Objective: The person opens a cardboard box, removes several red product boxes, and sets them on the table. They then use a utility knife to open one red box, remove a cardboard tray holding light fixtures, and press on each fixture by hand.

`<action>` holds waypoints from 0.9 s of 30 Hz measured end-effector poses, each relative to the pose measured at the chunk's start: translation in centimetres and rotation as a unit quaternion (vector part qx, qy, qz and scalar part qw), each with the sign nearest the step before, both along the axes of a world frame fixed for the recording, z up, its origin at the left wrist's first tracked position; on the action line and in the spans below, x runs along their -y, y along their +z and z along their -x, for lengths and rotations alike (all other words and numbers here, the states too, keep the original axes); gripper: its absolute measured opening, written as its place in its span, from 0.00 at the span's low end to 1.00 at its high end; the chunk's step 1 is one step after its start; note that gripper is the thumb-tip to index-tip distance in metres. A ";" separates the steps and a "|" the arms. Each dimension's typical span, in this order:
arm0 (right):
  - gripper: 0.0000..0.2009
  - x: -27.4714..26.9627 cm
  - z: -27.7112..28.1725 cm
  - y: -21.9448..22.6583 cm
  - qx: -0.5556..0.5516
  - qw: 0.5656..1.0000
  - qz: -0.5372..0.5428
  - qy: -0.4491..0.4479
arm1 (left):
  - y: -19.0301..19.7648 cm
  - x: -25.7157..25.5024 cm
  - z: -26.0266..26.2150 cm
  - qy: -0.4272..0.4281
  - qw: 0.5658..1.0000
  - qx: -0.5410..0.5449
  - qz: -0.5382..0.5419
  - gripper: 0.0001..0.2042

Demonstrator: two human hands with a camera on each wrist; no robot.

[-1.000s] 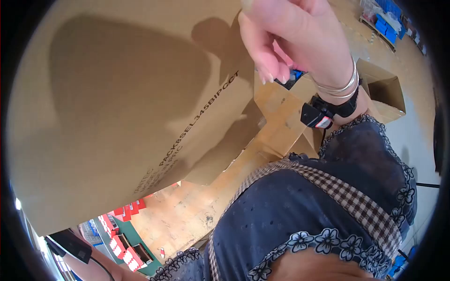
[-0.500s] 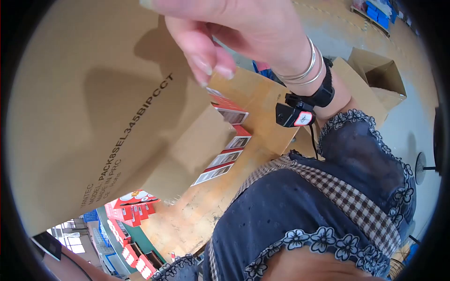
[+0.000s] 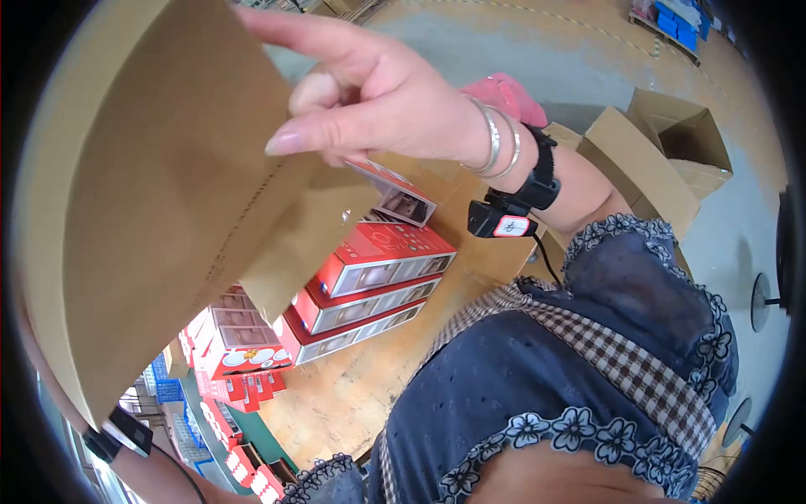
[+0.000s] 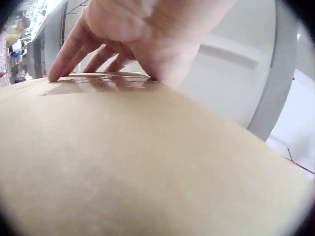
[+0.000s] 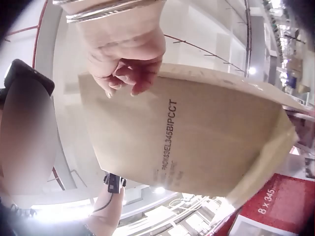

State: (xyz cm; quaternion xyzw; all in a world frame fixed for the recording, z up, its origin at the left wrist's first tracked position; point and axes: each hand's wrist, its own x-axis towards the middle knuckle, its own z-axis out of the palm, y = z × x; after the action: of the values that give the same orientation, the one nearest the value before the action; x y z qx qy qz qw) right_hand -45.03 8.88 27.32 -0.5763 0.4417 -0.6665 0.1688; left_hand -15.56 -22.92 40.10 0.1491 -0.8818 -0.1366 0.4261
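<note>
Now carton (image 3: 159, 168) uncovers more red boxes (image 3: 390, 242); left hand (image 4: 130, 29): fingers spread; right hand (image 3: 382, 105): grip unclear.

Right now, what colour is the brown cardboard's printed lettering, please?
The lettering is near-black, clearest in the right wrist view.

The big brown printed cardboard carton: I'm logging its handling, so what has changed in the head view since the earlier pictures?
The big brown printed cardboard carton has swung toward the view's left and turned nearer edge-on, baring more red-and-white boxes. The bare right hand has moved left too; any grip change is unclear. The open brown cardboard box at far right stays put.
</note>
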 end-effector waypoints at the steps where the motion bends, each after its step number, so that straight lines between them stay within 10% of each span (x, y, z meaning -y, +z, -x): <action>1: 0.40 0.8 -0.2 0.3 -0.029 0.999 0.023 -0.024 | 0.9 0.6 -0.4 0.009 1.000 -0.009 0.011 0.18; 8: 0.41 4.3 0.9 -0.2 -0.038 0.996 0.076 0.036 | 4.9 2.9 -2.7 0.103 0.990 -0.074 0.060 0.18; 11: 0.45 4.3 1.3 -2.4 0.146 0.963 0.038 0.223 | 2.8 1.2 -3.6 0.134 0.986 -0.084 0.052 0.18; 14: 0.42 6.4 1.2 -6.7 0.478 0.746 0.000 0.464 | -2.8 -2.8 -6.4 0.158 0.985 -0.056 0.029 0.18; 16: 0.37 6.5 -2.3 -7.7 0.502 0.799 -0.020 0.331 | -7.0 -5.6 -7.6 0.065 0.995 -0.045 -0.066 0.18; 17: 0.33 6.9 -3.5 -7.4 0.479 0.848 -0.059 0.221 | -8.5 -6.6 -8.4 -0.159 0.940 -0.194 -0.232 0.16; 19: 0.38 8.4 -4.4 -8.0 0.417 0.885 -0.087 0.190 | -10.1 -8.9 -10.1 -0.214 0.902 -0.223 -0.301 0.15; 21: 0.49 10.8 -5.1 -9.1 0.361 0.908 -0.092 0.192 | -12.9 -8.3 -12.7 -0.074 0.895 -0.273 -0.344 0.15; 22: 0.52 5.6 -18.9 -8.4 0.257 0.952 -0.034 0.165 | -15.0 -12.3 -25.1 -0.036 0.854 -0.355 -0.378 0.14; 23: 0.54 6.0 -21.3 -8.6 0.216 0.960 -0.003 0.178 | -15.5 -11.6 -29.4 -0.022 0.866 -0.329 -0.375 0.15; 25: 0.60 5.6 -23.8 -8.6 0.199 0.957 0.004 0.209 | -13.7 -15.8 -29.8 0.181 0.844 -0.362 -0.352 0.18; 27: 0.64 6.0 -28.6 -7.7 0.278 0.914 -0.041 0.293 | -14.3 -16.5 -33.6 0.183 0.892 -0.289 -0.296 0.28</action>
State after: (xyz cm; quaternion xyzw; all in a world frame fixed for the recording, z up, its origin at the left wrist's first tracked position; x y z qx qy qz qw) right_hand -16.44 2.84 19.57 -0.4641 0.2152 -0.7018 0.4958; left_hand 18.03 -6.37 25.83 0.3812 -0.5957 -0.3474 0.6157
